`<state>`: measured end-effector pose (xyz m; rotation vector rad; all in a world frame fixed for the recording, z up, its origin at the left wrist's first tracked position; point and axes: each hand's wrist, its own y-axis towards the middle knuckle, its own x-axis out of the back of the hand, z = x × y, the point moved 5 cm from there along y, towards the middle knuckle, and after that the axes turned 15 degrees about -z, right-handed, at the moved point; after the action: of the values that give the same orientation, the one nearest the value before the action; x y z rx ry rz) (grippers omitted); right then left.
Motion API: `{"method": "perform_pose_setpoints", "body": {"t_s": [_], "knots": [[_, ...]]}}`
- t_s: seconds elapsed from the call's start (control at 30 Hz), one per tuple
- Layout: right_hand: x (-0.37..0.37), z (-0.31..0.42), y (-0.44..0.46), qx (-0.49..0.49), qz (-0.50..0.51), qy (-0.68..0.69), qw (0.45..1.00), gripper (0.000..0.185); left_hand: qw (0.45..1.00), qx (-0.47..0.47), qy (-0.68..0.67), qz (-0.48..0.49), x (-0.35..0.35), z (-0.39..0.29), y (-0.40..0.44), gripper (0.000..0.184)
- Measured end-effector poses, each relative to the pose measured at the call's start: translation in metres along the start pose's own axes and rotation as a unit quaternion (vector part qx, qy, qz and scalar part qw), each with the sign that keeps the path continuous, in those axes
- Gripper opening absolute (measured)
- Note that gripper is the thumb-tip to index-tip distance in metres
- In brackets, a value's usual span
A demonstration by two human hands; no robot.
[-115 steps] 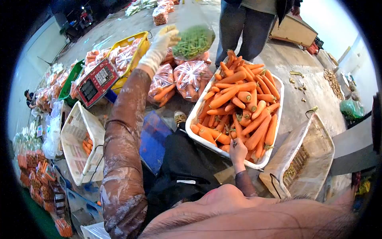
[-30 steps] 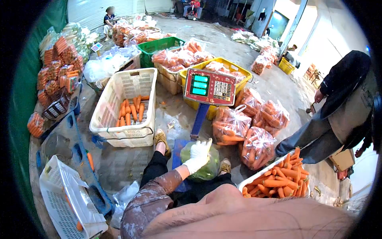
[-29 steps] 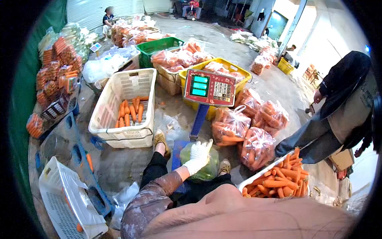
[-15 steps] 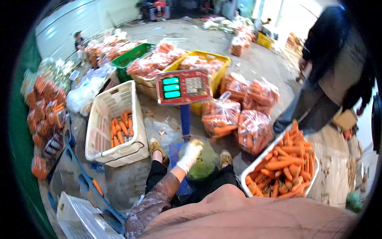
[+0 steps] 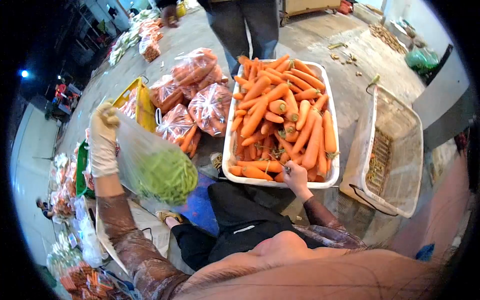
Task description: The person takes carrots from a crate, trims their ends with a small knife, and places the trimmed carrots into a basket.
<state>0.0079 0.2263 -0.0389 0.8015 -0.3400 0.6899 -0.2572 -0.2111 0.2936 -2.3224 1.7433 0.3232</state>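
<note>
A big white plastic tub (image 5: 270,184) heaped with orange carrots (image 5: 310,142) stands in front of the person. A see-through plastic bag of green vegetables (image 5: 167,175) hangs to its left. The left hand (image 5: 105,137), in a pale glove, squeezes the bag's top. The bare right hand (image 5: 296,179), at the tub's near edge, curls around something small and dark (image 5: 287,170); I can't tell what.

Vegetable packing area.
Indicators: loose carrots (image 5: 313,141) heaped in a white tub (image 5: 335,165); clear bags of carrots (image 5: 210,110) and a yellow crate (image 5: 146,107) on a concrete floor (image 5: 311,44).
</note>
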Motion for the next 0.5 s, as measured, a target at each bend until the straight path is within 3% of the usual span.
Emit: {"method": "perform_pose_setpoints", "body": {"t_s": [0.03, 0.13, 0.2, 0.23, 0.33, 0.4, 0.47, 0.5], "knots": [[0.001, 0.001, -0.001, -0.008, -0.007, 0.027, 1.000, 0.015, 0.997, -0.035, 0.042, -0.054, -0.014, -0.019, -0.002, 0.024], [0.001, -0.006, -0.002, -0.032, -0.016, 0.057, 0.998, 0.016, 0.988, -0.079, 0.101, -0.086, -0.039, -0.056, 0.021, 0.024], [0.005, -0.007, -0.001, -0.047, -0.031, 0.070, 0.996, 0.016, 0.993, -0.027, 0.076, -0.085, -0.060, -0.063, 0.028, 0.021], [0.006, -0.007, 0.000, -0.040, -0.033, 0.082, 0.995, 0.017, 0.988, -0.062, 0.084, -0.118, -0.074, -0.063, 0.022, 0.018], [0.006, -0.009, -0.005, -0.046, -0.028, 0.085, 0.995, 0.017, 0.993, -0.040, 0.101, -0.045, -0.113, -0.061, 0.047, 0.011], [0.006, -0.010, -0.004, -0.059, -0.045, 0.100, 0.992, 0.017, 0.994, -0.076, 0.036, -0.072, -0.138, -0.054, 0.072, 0.014], [0.008, -0.008, -0.003, -0.047, -0.040, 0.083, 0.995, 0.015, 0.988, -0.143, 0.038, -0.039, -0.168, -0.045, 0.086, 0.015], [0.007, -0.009, -0.004, -0.045, -0.038, 0.082, 0.995, 0.015, 0.991, -0.123, 0.043, -0.035, -0.175, -0.036, 0.102, 0.015]]}}
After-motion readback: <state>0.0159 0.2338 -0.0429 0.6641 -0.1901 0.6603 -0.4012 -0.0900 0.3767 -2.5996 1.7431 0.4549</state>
